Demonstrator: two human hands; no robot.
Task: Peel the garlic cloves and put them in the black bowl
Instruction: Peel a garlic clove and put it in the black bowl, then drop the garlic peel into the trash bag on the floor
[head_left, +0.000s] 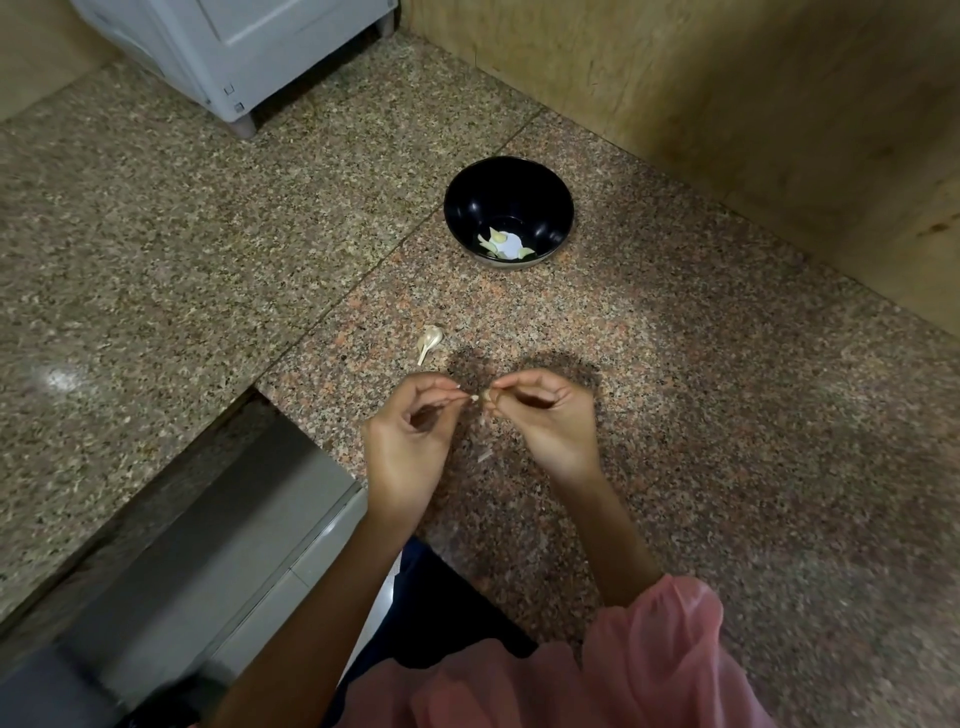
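My right hand (545, 415) pinches a small garlic clove (485, 396) between thumb and fingertips above the granite counter. My left hand (410, 426) pinches a bit of its papery skin at the clove's left tip. The black bowl (540, 182) stands beyond the hands, with several pale peeled cloves (501, 244) at its bottom. An unpeeled clove with a stalk (430, 340) lies on the counter between the bowl and my left hand.
A speckled granite counter (727, 415) runs under everything. A wooden wall (753, 104) rises at the back right. A white appliance (234, 52) stands at the back left. The counter edge drops off at the lower left (291, 410). Skin scraps (484, 456) lie between my wrists.
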